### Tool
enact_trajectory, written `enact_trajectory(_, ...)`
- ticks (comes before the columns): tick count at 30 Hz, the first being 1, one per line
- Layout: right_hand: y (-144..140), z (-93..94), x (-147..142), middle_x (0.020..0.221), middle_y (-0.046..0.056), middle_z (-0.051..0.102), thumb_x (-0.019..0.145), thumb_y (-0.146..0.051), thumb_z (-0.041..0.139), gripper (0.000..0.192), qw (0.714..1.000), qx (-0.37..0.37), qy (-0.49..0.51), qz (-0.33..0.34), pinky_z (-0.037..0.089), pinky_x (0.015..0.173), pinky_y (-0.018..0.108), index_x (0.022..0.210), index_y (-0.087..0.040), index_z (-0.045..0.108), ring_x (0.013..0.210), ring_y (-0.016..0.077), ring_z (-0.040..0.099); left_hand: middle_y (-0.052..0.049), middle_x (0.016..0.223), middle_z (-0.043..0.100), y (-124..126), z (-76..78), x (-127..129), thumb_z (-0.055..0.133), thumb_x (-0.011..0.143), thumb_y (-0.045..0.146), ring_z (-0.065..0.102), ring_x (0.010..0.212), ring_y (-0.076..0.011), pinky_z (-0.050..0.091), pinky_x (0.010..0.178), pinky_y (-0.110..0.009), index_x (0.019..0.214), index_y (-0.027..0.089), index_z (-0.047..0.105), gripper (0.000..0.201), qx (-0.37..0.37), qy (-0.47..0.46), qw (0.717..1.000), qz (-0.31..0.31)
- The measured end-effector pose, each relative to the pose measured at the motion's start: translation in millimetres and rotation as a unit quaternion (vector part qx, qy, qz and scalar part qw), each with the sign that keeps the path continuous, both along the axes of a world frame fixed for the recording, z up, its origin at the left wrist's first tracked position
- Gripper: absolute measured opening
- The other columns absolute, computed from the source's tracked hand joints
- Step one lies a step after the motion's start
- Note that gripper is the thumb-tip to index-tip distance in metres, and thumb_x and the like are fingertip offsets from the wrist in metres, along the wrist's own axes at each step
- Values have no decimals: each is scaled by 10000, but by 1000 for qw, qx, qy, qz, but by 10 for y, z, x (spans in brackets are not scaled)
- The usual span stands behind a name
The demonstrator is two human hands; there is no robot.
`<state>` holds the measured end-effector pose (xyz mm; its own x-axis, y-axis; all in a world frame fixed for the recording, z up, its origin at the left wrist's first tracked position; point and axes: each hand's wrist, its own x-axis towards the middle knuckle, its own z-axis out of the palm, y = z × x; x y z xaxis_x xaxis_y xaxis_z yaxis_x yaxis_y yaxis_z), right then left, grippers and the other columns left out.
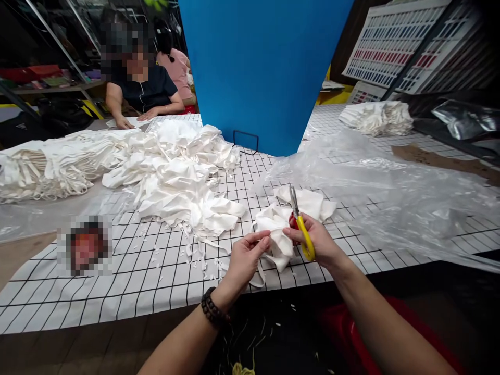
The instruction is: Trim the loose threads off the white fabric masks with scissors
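My right hand (318,240) grips yellow-handled scissors (300,226), blades pointing up and away over a white cloth piece (279,229). My left hand (246,258) pinches the near edge of that same white cloth, just left of the scissors. A second white piece (312,202) lies right behind it on the checked tablecloth (148,271). Small white fabric trimmings (195,255) are scattered to the left of my left hand.
A big heap of white cloth pieces (175,172) lies at centre left, stacked ones (42,169) at far left. Clear plastic sheeting (390,192) covers the right side. A blue board (265,73) stands behind. A person (140,86) sits across at the back left; another white stack (377,117) lies back right.
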<state>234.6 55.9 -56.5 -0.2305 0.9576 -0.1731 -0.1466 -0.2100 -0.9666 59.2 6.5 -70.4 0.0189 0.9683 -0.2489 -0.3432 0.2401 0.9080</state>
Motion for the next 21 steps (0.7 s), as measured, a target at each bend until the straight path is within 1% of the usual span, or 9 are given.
enact_trajectory(4,34,81,139,681,-50,533,548,-330,874,416,1000,-4,5,-25,452,503,228,758,-188,544,548,91,501,-100,1023,671,23,-127,-75,739,751,354,641,858,-164,512,795,-290,994,146,651,331,66,108,992,27)
enact_trajectory(7,40,139,175,680,-48,528,558,-345,859,399,999,10,-2,-48,445,479,222,757,-189,551,536,91,502,-80,1036,613,53,-193,-71,726,750,319,622,824,-140,517,706,-251,997,166,558,336,77,149,986,1)
enact_trajectory(11,54,176,204,701,-45,539,570,-369,850,388,997,55,-26,-46,473,492,235,763,-202,558,537,92,501,-106,1205,504,144,-173,-60,664,800,312,601,801,-113,525,671,-250,1208,192,425,487,88,172,981,-5)
enact_trajectory(13,62,178,222,741,-34,563,569,-372,852,393,995,82,-46,-34,498,524,248,769,-211,553,577,105,525,-112,1242,470,211,-117,-86,611,840,310,582,763,-104,528,681,-267,1282,203,407,499,120,230,966,-8)
enact_trajectory(15,66,171,239,772,-25,584,577,-366,850,393,993,100,-59,-23,512,555,256,772,-218,543,617,117,545,-118,1276,444,283,-55,-134,597,846,279,567,759,-111,524,714,-286,1330,215,420,519,165,336,927,-18)
enact_trajectory(17,66,161,251,781,-22,596,588,-347,847,385,992,106,-65,-12,510,568,251,777,-221,537,636,121,554,-117,1287,453,352,-10,-189,605,835,242,568,801,-133,505,757,-293,1308,212,479,490,210,460,862,-37)
enact_trajectory(19,66,154,253,781,-22,603,593,-319,848,379,992,106,-66,-5,496,560,240,783,-221,535,635,120,554,-90,1111,576,405,5,-237,592,849,250,578,791,-159,481,746,-291,1113,190,614,271,229,540,806,-81)
enact_trajectory(20,66,152,250,777,-23,604,594,-310,848,378,992,104,-66,-5,487,549,236,787,-221,535,627,118,553,-71,958,616,420,6,-255,582,861,274,579,759,-172,468,719,-291,958,184,652,150,230,562,788,-103)
enact_trajectory(21,66,150,246,768,-25,603,591,-303,848,380,992,105,-66,-11,479,538,233,790,-220,535,616,117,550,-56,816,613,424,6,-271,571,873,305,573,720,-183,453,688,-293,820,183,648,153,227,576,777,-114)
